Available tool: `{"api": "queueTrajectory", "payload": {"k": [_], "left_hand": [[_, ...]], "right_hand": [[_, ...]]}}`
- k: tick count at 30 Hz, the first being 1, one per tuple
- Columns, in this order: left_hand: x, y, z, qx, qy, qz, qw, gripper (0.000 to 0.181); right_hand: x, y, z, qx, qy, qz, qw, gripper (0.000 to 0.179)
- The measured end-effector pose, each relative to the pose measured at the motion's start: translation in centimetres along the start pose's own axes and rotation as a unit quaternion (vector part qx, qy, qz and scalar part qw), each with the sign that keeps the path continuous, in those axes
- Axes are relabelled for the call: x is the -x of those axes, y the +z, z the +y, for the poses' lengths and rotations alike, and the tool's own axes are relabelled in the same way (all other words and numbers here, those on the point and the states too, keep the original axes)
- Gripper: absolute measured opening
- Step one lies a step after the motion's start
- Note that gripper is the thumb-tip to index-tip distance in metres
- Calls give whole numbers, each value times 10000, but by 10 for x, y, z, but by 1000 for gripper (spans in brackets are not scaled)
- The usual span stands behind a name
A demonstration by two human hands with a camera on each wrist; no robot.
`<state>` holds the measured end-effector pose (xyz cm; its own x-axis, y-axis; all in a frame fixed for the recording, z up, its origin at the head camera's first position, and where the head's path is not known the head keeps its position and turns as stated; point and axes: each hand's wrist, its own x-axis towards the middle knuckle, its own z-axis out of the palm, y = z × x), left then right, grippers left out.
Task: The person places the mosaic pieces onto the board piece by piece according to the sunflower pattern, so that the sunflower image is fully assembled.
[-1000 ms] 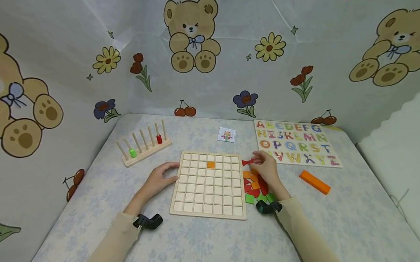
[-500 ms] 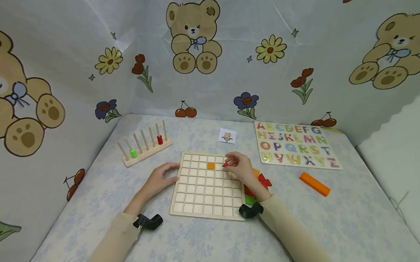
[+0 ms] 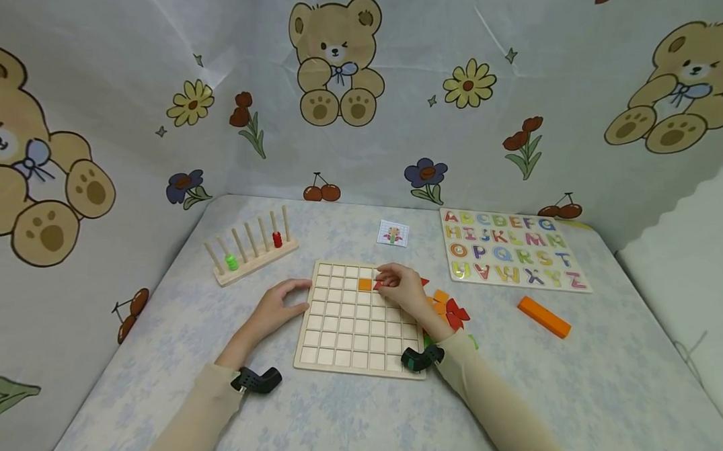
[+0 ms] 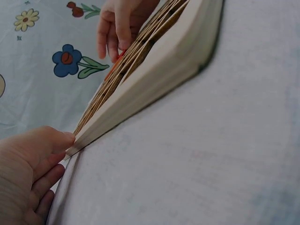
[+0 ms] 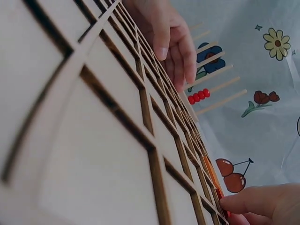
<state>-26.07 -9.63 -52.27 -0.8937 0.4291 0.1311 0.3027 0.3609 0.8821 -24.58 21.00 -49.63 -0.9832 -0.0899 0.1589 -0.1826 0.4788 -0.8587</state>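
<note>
A square wooden grid board lies on the table with an orange square tile in one of its upper cells. My right hand pinches a small red triangular tile between thumb and fingertips, low over the cell just right of the orange tile. The fingers partly hide this red tile. At the board's left edge my left hand touches the side with relaxed fingers; in the left wrist view its thumb rests against the board's rim.
Loose red tiles, with orange and green ones, lie right of the board, partly under the right forearm. A peg rack stands at the back left. A picture card, an alphabet board and an orange bar lie behind and right.
My right hand has moved left from the loose tiles onto the grid board, carrying the red tile beside the orange one. My left hand stays at the board's left edge.
</note>
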Motion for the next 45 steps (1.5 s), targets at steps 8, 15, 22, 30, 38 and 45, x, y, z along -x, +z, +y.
{"api": "queueTrajectory", "payload": {"k": [8,15,22,30,38,45], "left_hand": [[0,0,-1,-55,-42,2,10000,47],[-2,3,-1,37,152,-34,9999,48],[0,1,-1,-71,147,17,9999,47],[0,-1,-1,-34,-17,-18,10000,47],[1,-1,0,-87,84,-1,9999,47],[0,1,-1,-258,209,97,9994,46]], "right_hand": [[1,-1,3,55,-170,-16,9998,35],[-3,-19,3,24,-142,218,9997,36],[-4,-54,16,34,200,414,9989,37],[9,-73,38,433,534,152,9975,48],[12,-72,44,408,443,258,9979,46],[13,-73,48,318,335,346,9983,43]]}}
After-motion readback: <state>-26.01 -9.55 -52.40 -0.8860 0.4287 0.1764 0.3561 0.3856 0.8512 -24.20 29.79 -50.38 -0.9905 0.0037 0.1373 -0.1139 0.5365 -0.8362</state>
